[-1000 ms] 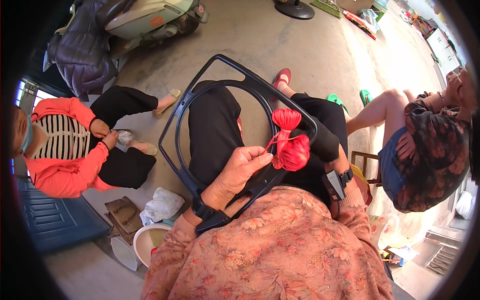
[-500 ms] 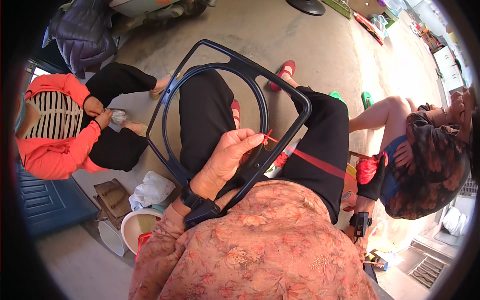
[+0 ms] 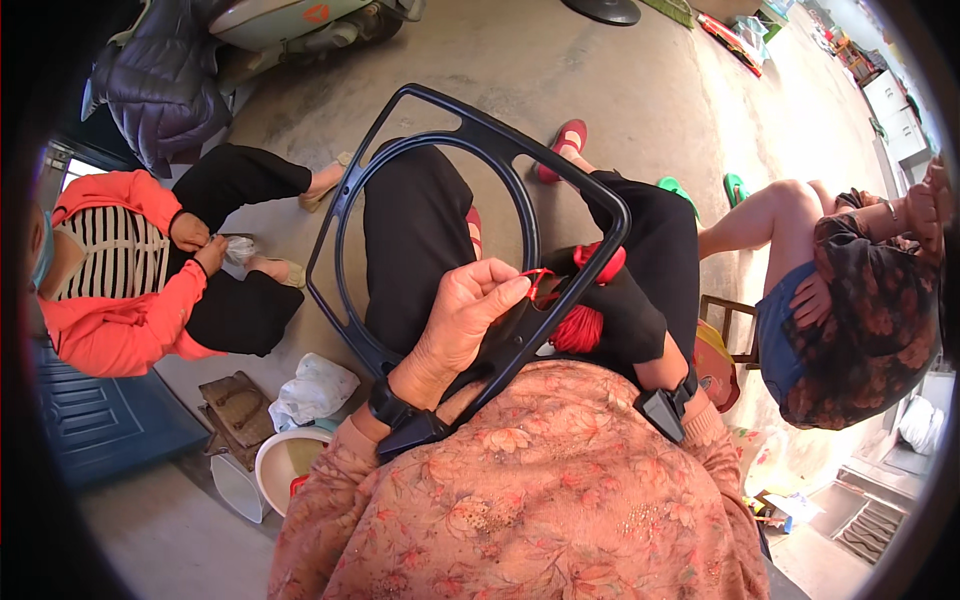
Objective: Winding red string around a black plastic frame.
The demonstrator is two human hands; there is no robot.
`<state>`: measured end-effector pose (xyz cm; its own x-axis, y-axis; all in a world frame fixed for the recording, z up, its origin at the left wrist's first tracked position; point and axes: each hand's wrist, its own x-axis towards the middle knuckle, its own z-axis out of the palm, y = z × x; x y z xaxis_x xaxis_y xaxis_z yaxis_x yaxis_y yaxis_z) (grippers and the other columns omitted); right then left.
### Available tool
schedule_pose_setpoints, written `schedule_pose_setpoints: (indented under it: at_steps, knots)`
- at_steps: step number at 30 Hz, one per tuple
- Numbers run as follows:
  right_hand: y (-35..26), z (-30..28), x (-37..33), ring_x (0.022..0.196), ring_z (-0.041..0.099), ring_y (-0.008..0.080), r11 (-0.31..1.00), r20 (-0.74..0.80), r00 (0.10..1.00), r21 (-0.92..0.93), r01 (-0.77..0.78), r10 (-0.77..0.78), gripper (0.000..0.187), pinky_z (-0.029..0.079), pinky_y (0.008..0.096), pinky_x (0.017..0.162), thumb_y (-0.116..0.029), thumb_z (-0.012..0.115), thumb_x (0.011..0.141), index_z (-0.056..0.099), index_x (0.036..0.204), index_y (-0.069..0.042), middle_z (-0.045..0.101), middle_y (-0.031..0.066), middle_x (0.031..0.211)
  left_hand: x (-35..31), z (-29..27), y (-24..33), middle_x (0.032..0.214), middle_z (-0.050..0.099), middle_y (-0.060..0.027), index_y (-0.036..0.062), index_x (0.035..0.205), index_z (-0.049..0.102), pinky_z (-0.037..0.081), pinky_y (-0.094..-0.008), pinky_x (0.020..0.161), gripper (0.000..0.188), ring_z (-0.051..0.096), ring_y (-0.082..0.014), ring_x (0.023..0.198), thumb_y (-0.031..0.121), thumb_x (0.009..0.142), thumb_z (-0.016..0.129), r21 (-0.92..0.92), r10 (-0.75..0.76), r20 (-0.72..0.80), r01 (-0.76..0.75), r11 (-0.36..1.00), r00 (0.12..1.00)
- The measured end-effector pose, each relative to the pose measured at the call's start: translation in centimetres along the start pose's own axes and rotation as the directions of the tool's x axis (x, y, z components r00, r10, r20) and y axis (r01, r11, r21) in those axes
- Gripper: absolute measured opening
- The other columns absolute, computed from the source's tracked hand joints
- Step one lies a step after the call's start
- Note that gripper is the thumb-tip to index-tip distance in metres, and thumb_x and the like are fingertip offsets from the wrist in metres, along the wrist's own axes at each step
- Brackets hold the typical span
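Observation:
A black plastic frame [image 3: 345, 190], squarish outside with a round opening, rests tilted on my lap over my black trousers. My left hand [image 3: 460, 322] lies on the frame's lower right side. Its fingertips pinch a thin red cord [image 3: 536, 281] at the rim. My right hand [image 3: 628, 312], dark-covered, sits just right of it at the frame's right corner. It holds a bundle of red cord [image 3: 580, 328], part of which shows above the hand. A black band with a small device is on each wrist.
A person in an orange jacket and striped top [image 3: 110, 290] sits at left, hands together. Another person in a dark flowered top [image 3: 860, 310] sits at right. A white basin [image 3: 283, 462], a white cloth [image 3: 315, 387] and a small wooden stool lie by my left side. A scooter stands top left.
My right hand, stretched far right with the red bundle half a second ago, has come back to the frame's right corner. My left hand keeps its pinch on the cord.

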<state>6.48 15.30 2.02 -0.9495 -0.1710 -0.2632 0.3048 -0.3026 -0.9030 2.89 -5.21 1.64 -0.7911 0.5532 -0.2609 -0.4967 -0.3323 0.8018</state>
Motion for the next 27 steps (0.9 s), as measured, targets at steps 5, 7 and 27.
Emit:
schedule_pose_setpoints:
  at_steps: [5,7,27]
  knots:
    - [0.4,-0.3,-0.2,0.081,0.062,0.0139,0.989,0.053,0.993,0.104,-0.108,0.102,0.022,0.050,0.0288,0.076,-0.009,0.071,0.078,0.058,0.094,-0.001,0.064,0.0066,0.089,0.2,-0.8,0.0,0.078,0.062,-0.0007,0.0027,0.088,0.060,0.048,-0.0183,0.061,0.012,0.057,-0.0055,0.066,0.014,0.092,0.057,-0.073,-0.068,-0.023,0.066,0.995,0.997]
    - [0.7,-0.3,-0.2,0.079,0.059,0.0121,0.993,0.056,0.992,-0.029,-0.115,0.116,0.021,0.049,0.0275,0.072,-0.009,0.072,0.078,0.056,0.091,-0.003,0.061,0.0040,0.085,0.2,-1.1,-0.1,0.078,0.062,-0.0011,0.0027,0.088,0.060,0.049,-0.0190,0.061,0.011,0.058,-0.0061,0.067,0.013,0.092,0.058,-0.100,-0.088,0.017,0.089,0.991,0.996]
    - [0.8,-1.9,-0.3,0.073,0.060,0.0098,0.977,0.012,0.996,-0.200,-0.080,0.084,0.014,0.050,0.0256,0.068,-0.002,0.072,0.075,0.060,0.082,-0.003,0.063,0.0018,0.077,0.5,-0.6,0.1,0.076,0.063,-0.0018,0.0030,0.086,0.059,0.050,-0.0182,0.057,0.008,0.061,-0.0065,0.063,0.011,0.089,0.060,-0.186,-0.119,0.048,0.125,0.975,0.992]
